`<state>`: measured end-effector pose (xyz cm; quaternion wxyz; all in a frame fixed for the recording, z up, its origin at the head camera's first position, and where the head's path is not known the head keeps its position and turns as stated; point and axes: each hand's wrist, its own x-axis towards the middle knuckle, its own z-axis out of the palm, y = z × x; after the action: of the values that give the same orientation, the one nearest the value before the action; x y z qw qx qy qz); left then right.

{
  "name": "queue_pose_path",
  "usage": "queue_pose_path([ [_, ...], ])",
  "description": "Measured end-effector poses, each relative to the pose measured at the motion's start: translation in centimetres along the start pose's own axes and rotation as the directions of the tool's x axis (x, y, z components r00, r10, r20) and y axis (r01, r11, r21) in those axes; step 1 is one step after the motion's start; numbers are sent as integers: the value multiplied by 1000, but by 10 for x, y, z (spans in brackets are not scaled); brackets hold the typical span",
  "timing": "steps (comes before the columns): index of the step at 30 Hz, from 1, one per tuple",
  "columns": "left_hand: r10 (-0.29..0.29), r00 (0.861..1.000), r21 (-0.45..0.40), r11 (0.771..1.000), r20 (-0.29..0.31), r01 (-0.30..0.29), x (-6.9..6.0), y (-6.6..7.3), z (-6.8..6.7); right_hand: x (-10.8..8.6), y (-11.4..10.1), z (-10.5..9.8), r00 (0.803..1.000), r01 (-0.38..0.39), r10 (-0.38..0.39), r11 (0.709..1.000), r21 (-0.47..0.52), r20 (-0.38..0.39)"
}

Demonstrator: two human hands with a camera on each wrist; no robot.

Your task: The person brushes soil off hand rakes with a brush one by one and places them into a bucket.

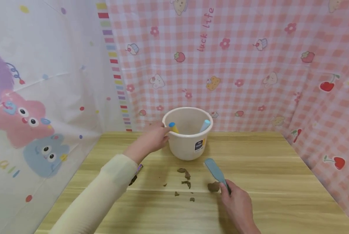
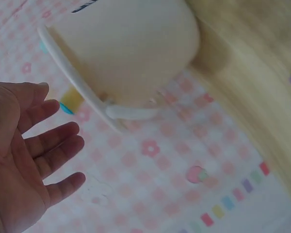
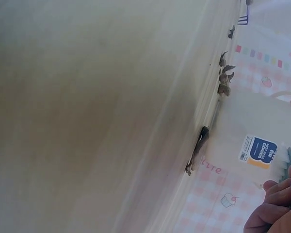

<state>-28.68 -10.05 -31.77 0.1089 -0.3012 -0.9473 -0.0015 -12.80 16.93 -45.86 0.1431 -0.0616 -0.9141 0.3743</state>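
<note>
A cream bucket [image 1: 186, 148] stands upright near the back of the table. My left hand [image 1: 155, 138] is beside its left rim. In the left wrist view, the fingers of that left hand [image 2: 43, 145] are loosely extended, holding nothing. A yellow handle with a blue end [image 1: 174, 127] and a pale blue handle [image 1: 205, 125] stick up inside the bucket. My right hand [image 1: 239, 203] grips a blue-grey spatula [image 1: 215, 170], its blade pointing toward the bucket. The right wrist view shows curled fingers [image 3: 279, 199] and a toothed blade edge [image 3: 286, 165].
Several brown scraps [image 1: 187, 184] lie scattered before the bucket, with a larger brown piece [image 1: 213, 186] near the right hand. A black and purple object [image 1: 135, 175] is partly hidden by the left sleeve. A pink checked cloth [image 1: 236, 71] hangs behind the table.
</note>
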Motion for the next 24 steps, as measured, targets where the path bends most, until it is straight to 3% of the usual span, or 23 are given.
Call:
queue_pose_path([
  [2,-28,1000,4,1000,-3,28,-14,-7,4,0,1,-1,1000,-7,7,1000,-1,4],
  [6,-104,994,36,994,45,102,-46,-23,16,0,1,-4,1000,-16,16,1000,-1,7],
  [13,-212,970,58,977,117,207,-92,-47,48,1,1,-5,1000,-24,24,999,24,16],
  [19,-286,950,41,958,126,283,-118,-64,68,2,3,-4,1000,-10,10,1000,12,-6],
  [24,-292,949,35,956,118,290,-134,-71,79,3,3,-5,1000,-16,16,1000,6,-2],
])
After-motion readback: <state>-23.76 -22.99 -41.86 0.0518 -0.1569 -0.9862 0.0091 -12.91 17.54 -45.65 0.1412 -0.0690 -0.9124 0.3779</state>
